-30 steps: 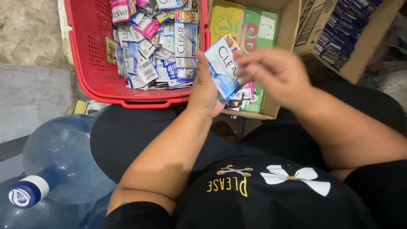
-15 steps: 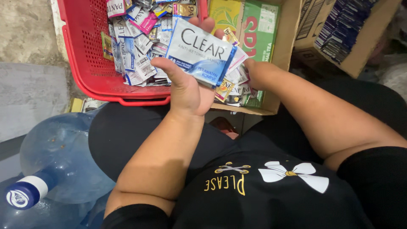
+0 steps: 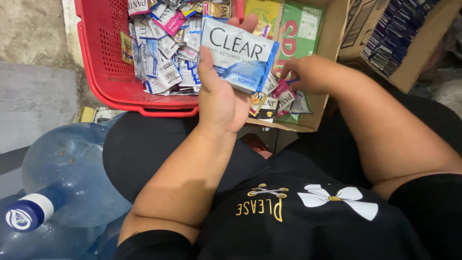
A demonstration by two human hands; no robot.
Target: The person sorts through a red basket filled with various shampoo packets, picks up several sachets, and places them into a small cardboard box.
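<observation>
Bare concrete floor [image 3: 33, 29] shows at the far left, beyond a red basket [image 3: 103, 72] that serves as the landmark for everything else. Inside the basket lies a loose heap of small sachets [image 3: 159, 53], mostly white and blue, a few pink. Just right of the basket stands an open cardboard box [image 3: 320, 103] with green and yellow packs standing in it and more sachets piled at its near end. Further right of the basket, past that box, a second box [image 3: 409, 62] holds rows of dark blue packets.

Over the basket's right rim the left hand [image 3: 221, 96] is raised, palm up, fingers closed round a stack of sachets: the thumb presses the left edge of the top one, a larger white-and-blue sachet [image 3: 239, 60], and fingertips show above its upper edge. More sachets fan out beneath it on the right side.

Right of the basket, down in the first box, the right hand [image 3: 308, 74] is curled over the pile there, fingertips pinched on a pink-and-white sachet [image 3: 284, 91]; how firmly it grips cannot be told.

Nearer than the basket, at lower left, lies a big blue water bottle [image 3: 67, 168] with a blue-and-white cap, against the person's black-clad knee.
</observation>
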